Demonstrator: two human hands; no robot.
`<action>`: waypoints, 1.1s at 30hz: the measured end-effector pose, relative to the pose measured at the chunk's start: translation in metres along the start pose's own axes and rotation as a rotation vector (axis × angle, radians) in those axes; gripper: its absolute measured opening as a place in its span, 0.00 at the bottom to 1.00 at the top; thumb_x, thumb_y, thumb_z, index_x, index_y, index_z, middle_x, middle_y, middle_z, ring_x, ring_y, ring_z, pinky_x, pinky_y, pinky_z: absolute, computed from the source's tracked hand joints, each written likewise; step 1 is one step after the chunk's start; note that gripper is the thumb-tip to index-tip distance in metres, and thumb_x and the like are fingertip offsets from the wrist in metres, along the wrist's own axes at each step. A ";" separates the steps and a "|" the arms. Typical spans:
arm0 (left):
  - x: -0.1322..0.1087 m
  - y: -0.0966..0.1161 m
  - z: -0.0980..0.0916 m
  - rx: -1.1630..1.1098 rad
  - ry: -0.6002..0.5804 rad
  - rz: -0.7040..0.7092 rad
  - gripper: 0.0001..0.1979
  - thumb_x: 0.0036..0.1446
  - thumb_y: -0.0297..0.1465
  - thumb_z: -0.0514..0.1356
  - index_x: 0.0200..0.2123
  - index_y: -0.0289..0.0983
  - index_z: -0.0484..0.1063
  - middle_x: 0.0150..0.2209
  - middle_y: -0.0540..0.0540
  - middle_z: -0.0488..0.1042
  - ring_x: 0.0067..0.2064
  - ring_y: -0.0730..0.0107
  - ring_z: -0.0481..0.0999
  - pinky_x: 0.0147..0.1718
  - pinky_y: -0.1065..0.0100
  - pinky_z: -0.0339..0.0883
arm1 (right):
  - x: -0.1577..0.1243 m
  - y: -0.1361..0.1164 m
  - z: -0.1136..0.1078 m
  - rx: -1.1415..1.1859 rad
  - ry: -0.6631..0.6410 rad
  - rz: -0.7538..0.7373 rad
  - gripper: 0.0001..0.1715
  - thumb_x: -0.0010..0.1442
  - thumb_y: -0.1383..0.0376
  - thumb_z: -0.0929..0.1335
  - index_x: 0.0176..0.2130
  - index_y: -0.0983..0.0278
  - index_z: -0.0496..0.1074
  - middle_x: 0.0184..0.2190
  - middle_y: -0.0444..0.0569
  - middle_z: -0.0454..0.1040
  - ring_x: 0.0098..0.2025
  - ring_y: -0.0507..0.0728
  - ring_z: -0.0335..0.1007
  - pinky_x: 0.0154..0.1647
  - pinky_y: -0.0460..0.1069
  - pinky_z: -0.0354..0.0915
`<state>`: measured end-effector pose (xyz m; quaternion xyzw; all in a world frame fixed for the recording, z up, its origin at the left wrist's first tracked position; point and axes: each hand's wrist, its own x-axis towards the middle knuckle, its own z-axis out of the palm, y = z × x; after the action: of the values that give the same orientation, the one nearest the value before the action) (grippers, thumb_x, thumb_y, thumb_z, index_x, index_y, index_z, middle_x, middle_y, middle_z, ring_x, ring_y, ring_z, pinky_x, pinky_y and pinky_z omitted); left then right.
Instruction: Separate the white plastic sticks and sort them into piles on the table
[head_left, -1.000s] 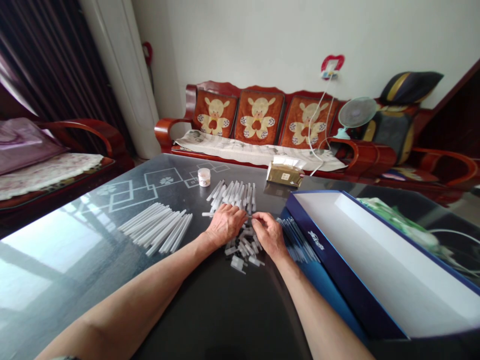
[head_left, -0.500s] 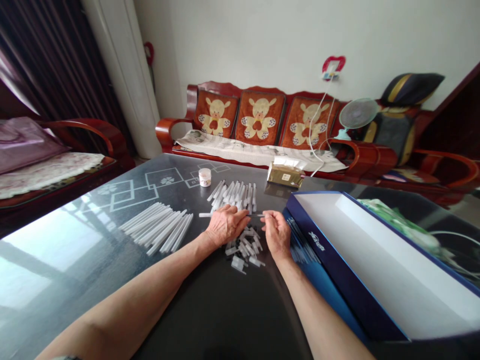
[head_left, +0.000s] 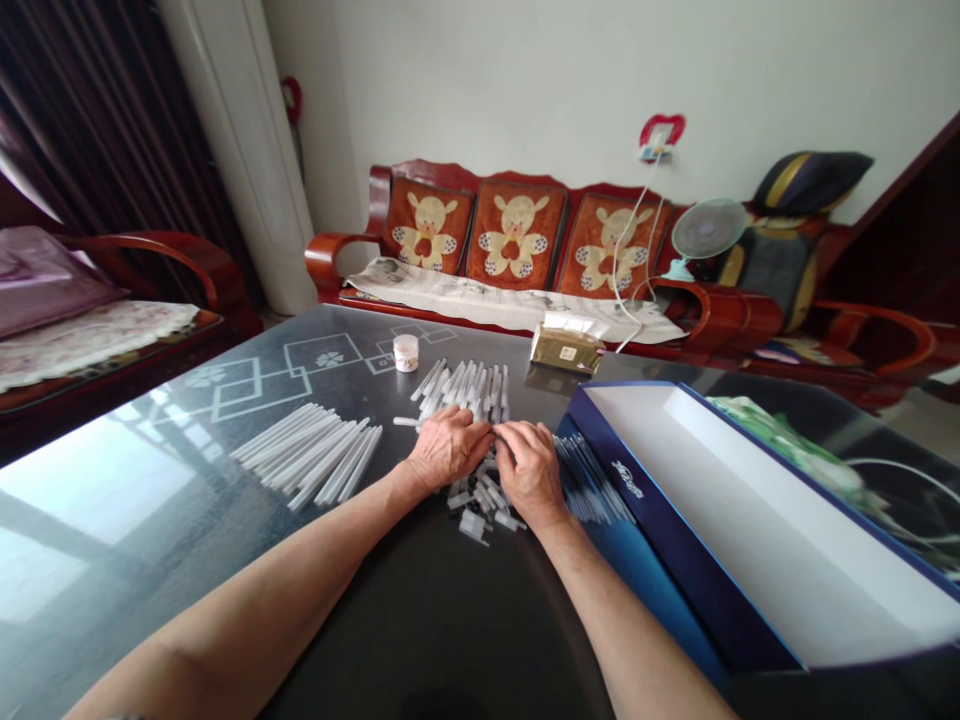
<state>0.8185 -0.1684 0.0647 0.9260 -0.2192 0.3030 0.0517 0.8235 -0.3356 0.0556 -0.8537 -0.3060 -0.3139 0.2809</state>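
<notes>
My left hand [head_left: 450,448] is closed around a white pen barrel [head_left: 406,421], whose end sticks out to the left of the fingers. Fingertips of my right hand [head_left: 531,466] pinch at the barrel's other end and touch the left fingers; the thin refill there is hidden now. Below both hands lies a heap of small whitish pen caps [head_left: 474,522] with dark bits among them. Just beyond are several capped white pens [head_left: 469,382]. To the left sits a spread of long white barrels [head_left: 311,455], and right of my right hand lie thin refills [head_left: 589,480].
A long blue box [head_left: 739,520] with a white inside stands on the right of the dark glossy table [head_left: 225,520]. Farther back are a small white jar [head_left: 406,353] and a tissue pack [head_left: 568,347]. A green-and-white plastic bag [head_left: 795,445] lies behind the box.
My right hand has moved left until it meets my left hand. The thin refill that showed between the hands is out of sight. My left hand keeps its hold on the barrel.
</notes>
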 end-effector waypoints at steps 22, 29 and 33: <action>0.002 -0.009 0.002 -0.081 -0.023 0.013 0.15 0.63 0.30 0.46 0.42 0.34 0.71 0.34 0.42 0.68 0.37 0.63 0.65 0.42 0.61 0.61 | -0.013 0.060 -0.064 -0.687 -0.361 0.348 0.07 0.55 0.72 0.65 0.31 0.64 0.74 0.28 0.53 0.72 0.28 0.57 0.71 0.30 0.49 0.61; 0.002 -0.006 -0.001 -0.109 -0.028 0.046 0.13 0.62 0.29 0.47 0.40 0.34 0.71 0.33 0.42 0.68 0.37 0.62 0.65 0.42 0.62 0.62 | -0.011 0.028 -0.055 -0.445 -0.215 0.216 0.11 0.60 0.67 0.62 0.37 0.65 0.74 0.34 0.56 0.73 0.35 0.60 0.72 0.37 0.51 0.65; 0.002 -0.003 -0.002 -0.120 -0.025 0.074 0.12 0.62 0.28 0.48 0.40 0.33 0.70 0.34 0.42 0.68 0.37 0.62 0.65 0.42 0.62 0.62 | 0.000 0.006 -0.029 -0.057 -0.059 0.158 0.15 0.61 0.64 0.60 0.41 0.65 0.73 0.37 0.54 0.76 0.38 0.58 0.72 0.43 0.50 0.66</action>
<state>0.8201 -0.1664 0.0678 0.9162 -0.2714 0.2796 0.0930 0.8173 -0.3591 0.0718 -0.8918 -0.2366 -0.2741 0.2714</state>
